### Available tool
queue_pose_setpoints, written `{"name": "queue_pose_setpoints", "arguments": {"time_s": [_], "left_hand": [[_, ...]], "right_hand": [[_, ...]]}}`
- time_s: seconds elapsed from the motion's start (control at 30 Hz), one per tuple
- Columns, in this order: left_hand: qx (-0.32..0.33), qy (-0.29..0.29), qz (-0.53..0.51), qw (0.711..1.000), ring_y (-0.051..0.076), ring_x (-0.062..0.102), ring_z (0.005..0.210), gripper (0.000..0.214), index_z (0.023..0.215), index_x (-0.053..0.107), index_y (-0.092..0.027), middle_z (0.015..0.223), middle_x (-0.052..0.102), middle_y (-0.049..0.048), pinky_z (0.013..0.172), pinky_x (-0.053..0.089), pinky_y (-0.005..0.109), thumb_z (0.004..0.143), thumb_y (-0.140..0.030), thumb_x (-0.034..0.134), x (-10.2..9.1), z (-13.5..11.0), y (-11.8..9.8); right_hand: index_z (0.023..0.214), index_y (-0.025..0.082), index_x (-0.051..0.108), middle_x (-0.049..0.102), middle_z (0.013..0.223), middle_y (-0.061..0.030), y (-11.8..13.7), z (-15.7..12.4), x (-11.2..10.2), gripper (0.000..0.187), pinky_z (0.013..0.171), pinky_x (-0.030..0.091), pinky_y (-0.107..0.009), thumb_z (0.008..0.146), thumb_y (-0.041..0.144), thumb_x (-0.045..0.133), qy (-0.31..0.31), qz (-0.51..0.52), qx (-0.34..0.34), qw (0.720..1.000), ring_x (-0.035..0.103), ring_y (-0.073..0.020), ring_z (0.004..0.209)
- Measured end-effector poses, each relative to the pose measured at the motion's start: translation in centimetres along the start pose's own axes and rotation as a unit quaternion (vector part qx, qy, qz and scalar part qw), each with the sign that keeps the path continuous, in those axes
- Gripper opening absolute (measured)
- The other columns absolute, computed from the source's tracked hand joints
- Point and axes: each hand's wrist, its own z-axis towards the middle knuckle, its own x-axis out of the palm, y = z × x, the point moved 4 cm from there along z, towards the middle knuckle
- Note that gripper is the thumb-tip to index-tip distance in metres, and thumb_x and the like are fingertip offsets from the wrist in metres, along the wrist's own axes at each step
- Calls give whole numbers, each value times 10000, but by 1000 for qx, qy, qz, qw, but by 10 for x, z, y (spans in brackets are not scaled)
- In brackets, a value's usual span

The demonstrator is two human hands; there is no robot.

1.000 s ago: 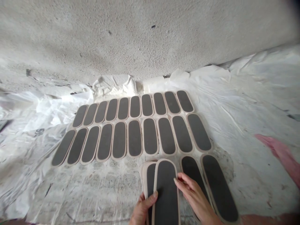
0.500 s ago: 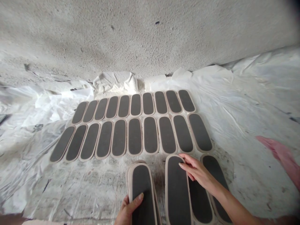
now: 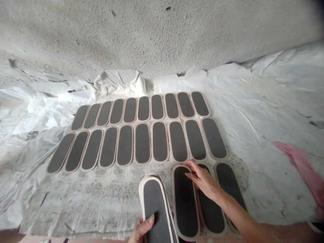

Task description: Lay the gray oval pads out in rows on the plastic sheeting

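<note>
My left hand [image 3: 143,229] grips a small stack of long oval pads [image 3: 155,207], dark grey with pale rims, thumb pressed on the top one. To its right, my right hand [image 3: 202,179] pinches the upper right edge of another oval pad [image 3: 186,202], which is at the left end of the front row. That pad seems to lie on the sheet or just touch it. Partly under my right arm are two more such pads, one of them this far right pad [image 3: 231,184]. Behind my hands, two rows of matching pads [image 3: 160,141] lie side by side.
Whitish, stained plastic sheeting [image 3: 83,199] covers the surface beneath the pads. A rough grey wall [image 3: 141,37] rises behind, with crumpled white plastic [image 3: 118,82] along its foot. At the right lies a pink cloth [image 3: 301,165].
The pad in my right hand has moved down and slightly left, closer beside its neighbour. My left hand's stack has shifted a little right and lower. The view has tilted slightly.
</note>
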Motion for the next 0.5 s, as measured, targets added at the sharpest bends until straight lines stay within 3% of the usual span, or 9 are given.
{"name": "queue_pose_setpoints", "arguments": {"time_s": [0.07, 0.17, 0.3, 0.4, 0.5], "left_hand": [[-2, 28, 10, 1000, 408, 660, 1143, 635, 1114, 729, -35, 1116, 751, 215, 1048, 493, 468, 588, -337, 918, 9, 4, 10], [-12, 24, 23, 999, 391, 669, 1129, 506, 1070, 751, -88, 993, 790, 165, 1058, 471, 491, 642, -321, 885, 20, 11, 22], [-12, 14, 56, 998, 401, 702, 1050, 443, 1009, 761, -102, 898, 796, 164, 1026, 481, 521, 623, -276, 892, 28, 16, 28], [-30, 21, 44, 998, 400, 702, 1050, 512, 1120, 731, -109, 909, 796, 164, 1023, 480, 532, 662, -295, 864, 31, 13, 29], [-62, 26, 0, 998, 366, 680, 1116, 530, 1243, 677, -135, 1047, 786, 143, 1056, 468, 491, 754, -306, 791, 32, 9, 30]], "right_hand": [[1118, 241, 495, 428, 672, 65, 4, 1, 0, 298, 520, 352, -315, 919, 454, 430, -13, -24, -4, 1000, 477, -200, 513], [1112, 236, 505, 455, 682, 46, 7, 0, 2, 275, 578, 368, -335, 912, 404, 419, -31, -40, -15, 999, 514, -225, 582], [1126, 230, 526, 554, 920, -30, 7, -2, 1, 266, 742, 406, -376, 890, 302, 425, -75, -74, -74, 992, 554, -247, 792], [1141, 217, 548, 551, 1001, -56, 6, -2, 0, 287, 760, 392, -377, 877, 264, 445, -79, -83, -91, 989, 538, -256, 845], [1106, 217, 561, 547, 894, -21, 5, 2, -4, 246, 691, 373, -342, 874, 252, 488, -57, -58, -84, 993, 521, -234, 754]]}}
